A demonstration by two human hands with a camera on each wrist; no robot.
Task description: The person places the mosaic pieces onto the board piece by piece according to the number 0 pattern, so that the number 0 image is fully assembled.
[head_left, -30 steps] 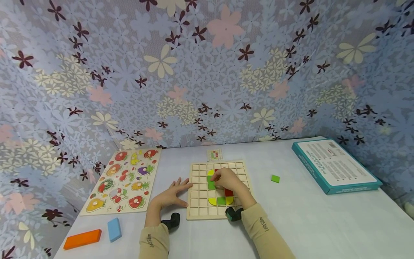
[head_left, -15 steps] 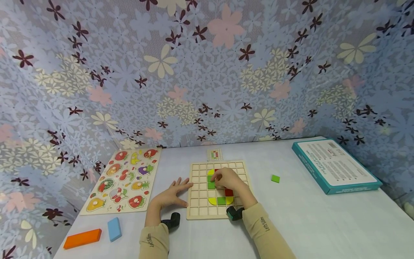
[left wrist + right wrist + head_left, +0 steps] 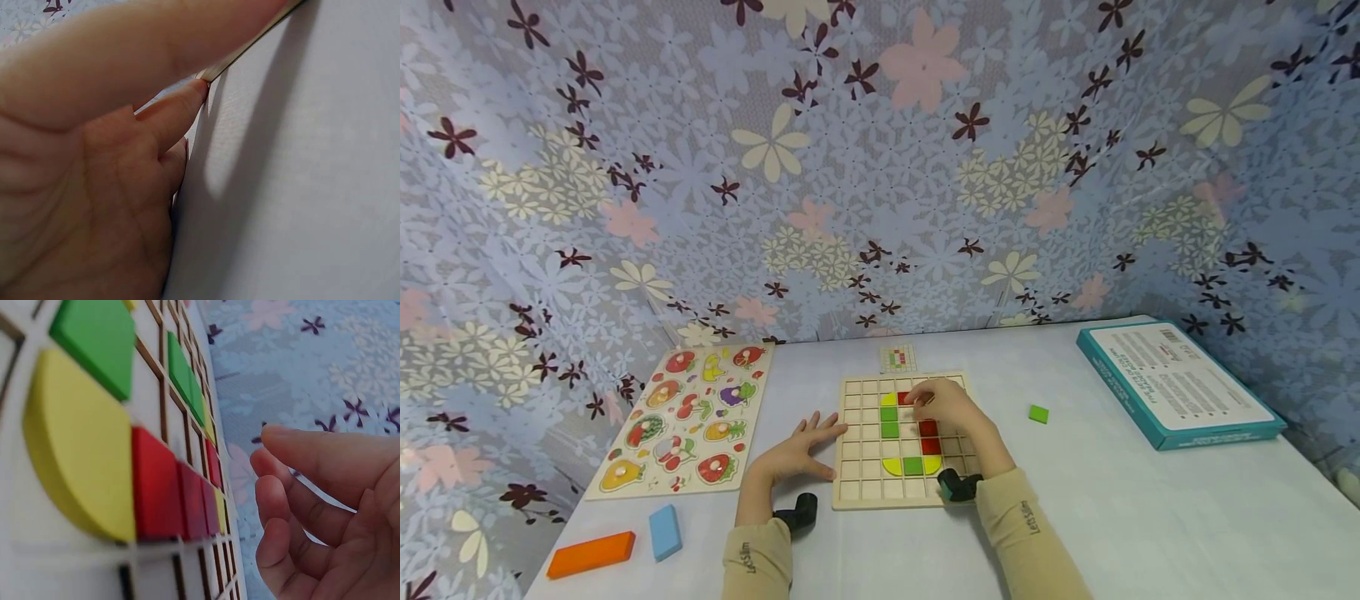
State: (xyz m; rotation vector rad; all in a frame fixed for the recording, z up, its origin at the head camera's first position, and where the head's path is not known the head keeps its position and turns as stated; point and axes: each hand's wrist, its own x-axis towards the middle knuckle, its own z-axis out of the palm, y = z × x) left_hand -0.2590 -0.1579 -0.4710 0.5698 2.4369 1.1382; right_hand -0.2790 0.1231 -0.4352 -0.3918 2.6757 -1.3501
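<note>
A wooden grid board (image 3: 861, 492) lies on the table, bearing green square tiles (image 3: 889, 429), red tiles (image 3: 930, 446) and rounded yellow tiles (image 3: 892, 467) set in a ring of cells. My left hand (image 3: 792, 454) rests spread on the tabletop, index finger and thumb at the board's left edge; the left wrist view shows its palm (image 3: 94, 206) near the cloth. Over the upper right of the ring hovers my right hand (image 3: 955, 412), hiding some cells. In the right wrist view its loosely bent fingers (image 3: 275, 500) hold nothing and stand apart from the tiles.
Behind the board lies a small pattern card (image 3: 898, 359). One loose green tile (image 3: 1038, 414) sits to the right, before a teal box (image 3: 1183, 383). A fruit puzzle board (image 3: 685, 417), an orange block (image 3: 591, 554) and a blue block (image 3: 665, 532) are at the left.
My right hand has moved right and slightly up, away from the left column of green tiles, uncovering those tiles and more red ones. The left hand has stayed put.
</note>
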